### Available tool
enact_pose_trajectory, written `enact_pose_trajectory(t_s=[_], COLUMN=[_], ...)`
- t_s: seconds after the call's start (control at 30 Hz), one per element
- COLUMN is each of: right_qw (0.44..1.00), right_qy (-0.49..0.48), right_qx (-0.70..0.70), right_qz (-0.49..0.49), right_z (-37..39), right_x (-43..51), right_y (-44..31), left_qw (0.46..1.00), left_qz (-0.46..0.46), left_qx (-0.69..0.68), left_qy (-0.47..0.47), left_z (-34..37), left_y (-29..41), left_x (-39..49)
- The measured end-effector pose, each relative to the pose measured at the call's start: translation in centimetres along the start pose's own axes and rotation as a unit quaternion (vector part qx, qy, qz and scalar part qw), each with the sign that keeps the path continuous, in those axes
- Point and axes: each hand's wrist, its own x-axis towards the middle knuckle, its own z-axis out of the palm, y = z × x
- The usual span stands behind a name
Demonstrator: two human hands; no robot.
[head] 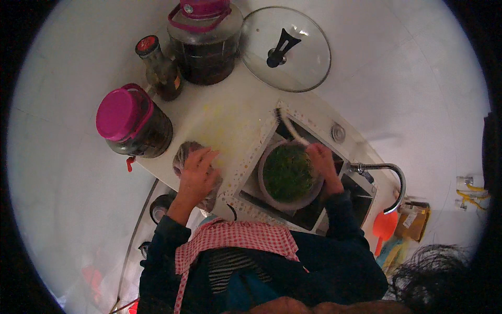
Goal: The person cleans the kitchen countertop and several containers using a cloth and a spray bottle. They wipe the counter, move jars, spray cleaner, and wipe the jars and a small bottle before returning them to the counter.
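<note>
My left hand [198,174] lies over a crumpled greyish-brown cloth [182,157] at the counter's front edge, its fingers spread. I cannot tell how firmly it presses. In my right hand [323,163] is the end of a pale curved handle of a brush [292,127], whose dark bristles point to the far left corner of the sink [251,184]. Below that hand, a round light-coloured basin [266,196] stands in the sink, filled with chopped-looking or fine green leaves [288,170]. My right wrist overlaps the basin's right rim.
Two jars with magenta lids, one near [135,125] and one far [208,51], flank a red-capped glass bottle [162,74]. A glass pan lid [290,74] leans at the back wall. The chrome faucet [386,168] arches right of the sink. An orange scoop [384,227] hangs beyond.
</note>
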Motion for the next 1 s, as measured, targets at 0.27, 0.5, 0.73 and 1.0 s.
enact_pose_trajectory(t_s=[0.27,0.5,0.73,1.0], right_qw=[0.975,0.871,0.912,0.903], right_qy=[0.085,0.017,0.051,0.085], right_qx=[-0.203,-0.476,-0.391,-0.410], right_qz=[-0.019,-0.116,-0.114,-0.090], right_z=[-6.4,-6.5,-3.8,-3.8], right_x=[7.6,13.4,14.1,14.0], right_y=[8.3,10.4,12.0,12.6], left_qw=[0.987,0.980,0.982,0.978], left_qz=[-0.149,-0.191,-0.184,-0.200], left_qx=[-0.011,0.024,0.033,0.054], left_qy=[-0.053,-0.056,-0.034,-0.031], left_z=[0.3,0.2,0.4,0.2], left_y=[-3.3,-5.1,-4.9,-4.7], left_x=[-5.6,-8.0,-8.6,-8.6])
